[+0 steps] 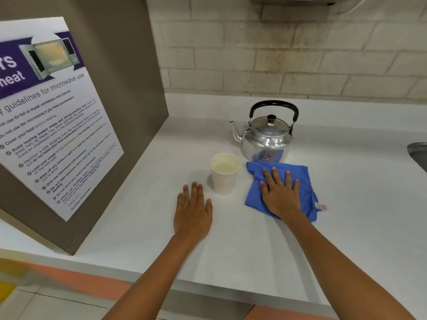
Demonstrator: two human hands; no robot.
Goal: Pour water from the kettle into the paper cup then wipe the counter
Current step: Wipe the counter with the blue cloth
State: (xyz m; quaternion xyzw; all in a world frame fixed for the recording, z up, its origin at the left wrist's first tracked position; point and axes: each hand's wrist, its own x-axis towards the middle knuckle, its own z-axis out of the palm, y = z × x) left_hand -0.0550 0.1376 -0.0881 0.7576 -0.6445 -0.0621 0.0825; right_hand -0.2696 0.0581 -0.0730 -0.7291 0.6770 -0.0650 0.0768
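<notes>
A shiny metal kettle (265, 137) with a black handle stands upright on the white counter (242, 245), its spout pointing left. In front of it, to the left, a white paper cup (224, 174) holds water. A blue cloth (302, 181) lies flat just right of the cup, touching the kettle's base. My right hand (280, 195) presses flat on the cloth, fingers spread. My left hand (193, 211) rests palm-down on the bare counter, just left of the cup, holding nothing.
A brown cabinet side with a microwave-use poster (53, 125) walls off the left. A tiled wall (277, 54) runs behind the counter. A metal sink edge (418, 153) shows at the far right. The counter's front edge (208, 289) is below my forearms.
</notes>
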